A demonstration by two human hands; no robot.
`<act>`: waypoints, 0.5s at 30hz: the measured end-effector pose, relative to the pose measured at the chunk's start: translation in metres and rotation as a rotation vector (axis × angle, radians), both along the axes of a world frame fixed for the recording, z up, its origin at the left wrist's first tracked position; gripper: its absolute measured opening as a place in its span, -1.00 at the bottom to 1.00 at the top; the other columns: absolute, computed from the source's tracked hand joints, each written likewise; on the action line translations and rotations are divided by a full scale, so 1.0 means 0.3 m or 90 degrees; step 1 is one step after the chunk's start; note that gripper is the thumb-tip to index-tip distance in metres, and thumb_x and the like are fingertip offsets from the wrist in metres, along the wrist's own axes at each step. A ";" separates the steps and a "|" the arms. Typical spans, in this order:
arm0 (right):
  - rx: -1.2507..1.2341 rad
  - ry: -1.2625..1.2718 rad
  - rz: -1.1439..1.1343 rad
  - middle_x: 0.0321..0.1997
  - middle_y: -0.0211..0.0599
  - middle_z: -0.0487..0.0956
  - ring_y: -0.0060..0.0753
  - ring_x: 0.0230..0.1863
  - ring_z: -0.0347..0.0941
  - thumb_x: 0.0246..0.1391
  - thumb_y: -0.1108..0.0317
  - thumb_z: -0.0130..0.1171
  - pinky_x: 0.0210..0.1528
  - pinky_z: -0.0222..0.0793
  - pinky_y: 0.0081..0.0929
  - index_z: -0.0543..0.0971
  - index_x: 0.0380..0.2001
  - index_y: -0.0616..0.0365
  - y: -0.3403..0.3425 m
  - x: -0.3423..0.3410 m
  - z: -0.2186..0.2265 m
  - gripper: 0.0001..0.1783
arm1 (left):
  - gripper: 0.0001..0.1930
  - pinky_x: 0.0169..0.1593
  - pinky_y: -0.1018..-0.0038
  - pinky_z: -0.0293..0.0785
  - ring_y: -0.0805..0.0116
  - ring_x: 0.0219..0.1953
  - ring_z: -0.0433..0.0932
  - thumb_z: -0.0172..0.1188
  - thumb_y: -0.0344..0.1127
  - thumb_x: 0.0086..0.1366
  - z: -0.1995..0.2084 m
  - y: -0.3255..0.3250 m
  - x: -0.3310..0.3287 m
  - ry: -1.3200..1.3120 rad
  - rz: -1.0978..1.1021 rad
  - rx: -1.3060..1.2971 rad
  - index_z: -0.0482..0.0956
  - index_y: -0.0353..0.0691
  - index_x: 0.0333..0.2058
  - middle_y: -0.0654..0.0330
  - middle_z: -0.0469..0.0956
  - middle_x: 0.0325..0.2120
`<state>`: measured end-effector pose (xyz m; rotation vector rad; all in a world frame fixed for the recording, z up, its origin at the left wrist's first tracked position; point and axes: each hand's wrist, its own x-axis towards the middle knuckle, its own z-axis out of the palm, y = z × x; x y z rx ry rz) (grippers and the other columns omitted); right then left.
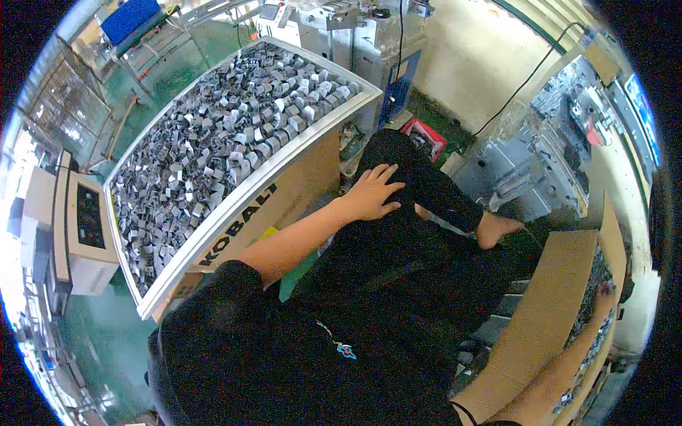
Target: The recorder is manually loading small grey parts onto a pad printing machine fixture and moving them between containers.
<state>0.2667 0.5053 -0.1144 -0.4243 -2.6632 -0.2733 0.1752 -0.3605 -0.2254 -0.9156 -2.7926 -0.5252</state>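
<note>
My left hand [371, 193] lies on my left knee, on black trousers, with its fingers spread and nothing in them. Beside that forearm stands a large white-rimmed tray [245, 186] heaped with small bent grey metal pieces [213, 128]. On the other side, my right arm reaches over the wall of an open cardboard box [543, 305]. My right hand [605, 292] is down among small metal parts [600, 273] inside that box. Its fingers are dark and too small to make out, so whether it grips a piece does not show.
A brown carton [305, 174] supports the tray. Ahead is a grey machine [380, 53], with a red bin [426, 138] at its foot. Another metal machine [526, 174] stands to the right, near my bare foot [496, 228]. Beige cabinets [85, 220] stand at the far left.
</note>
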 end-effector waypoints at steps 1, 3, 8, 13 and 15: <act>-0.089 -0.049 -0.079 -0.27 -0.03 0.63 -0.10 -0.27 0.53 0.14 0.19 0.14 -0.13 0.44 -0.28 0.62 -0.24 0.22 -0.049 -0.050 -0.052 -0.70 | -0.44 0.34 -0.03 0.11 -0.24 0.36 0.09 0.16 0.06 0.29 0.004 -0.013 0.005 -0.010 0.011 -0.011 0.42 -0.05 0.20 -0.15 0.10 0.35; 0.173 0.067 0.102 -0.33 -0.05 0.64 -0.09 -0.35 0.53 0.14 0.21 0.13 -0.17 0.45 -0.28 0.62 -0.27 0.24 0.081 0.105 0.141 -0.71 | -0.44 0.34 -0.04 0.11 -0.24 0.36 0.08 0.16 0.07 0.29 -0.035 0.014 -0.015 -0.007 -0.029 0.064 0.42 -0.04 0.20 -0.15 0.10 0.35; -0.048 0.067 -0.053 -0.13 -0.12 0.67 -0.09 -0.12 0.60 0.11 0.05 0.24 -0.06 0.47 -0.23 0.61 -0.05 0.17 0.012 0.084 0.119 -0.53 | -0.44 0.34 -0.07 0.10 -0.21 0.37 0.06 0.17 0.08 0.28 -0.007 0.011 -0.010 0.000 -0.013 0.051 0.44 -0.02 0.19 -0.12 0.10 0.36; 0.018 0.229 -0.125 -0.05 -0.22 0.67 -0.12 -0.07 0.60 0.07 -0.12 0.24 -0.08 0.48 -0.24 0.60 0.04 0.08 0.036 0.163 0.145 -0.39 | -0.45 0.32 -0.12 0.10 -0.18 0.36 0.08 0.21 0.06 0.25 -0.010 0.017 -0.023 -0.025 -0.021 0.083 0.46 0.00 0.17 -0.08 0.13 0.34; -0.024 0.209 -0.205 -0.07 -0.18 0.68 -0.10 -0.07 0.60 0.10 -0.18 0.18 -0.08 0.48 -0.22 0.62 0.01 0.07 -0.004 0.115 0.064 -0.39 | -0.46 0.31 -0.11 0.12 -0.18 0.35 0.10 0.22 0.04 0.25 0.001 0.004 -0.016 -0.021 -0.008 0.059 0.47 0.00 0.16 -0.08 0.15 0.33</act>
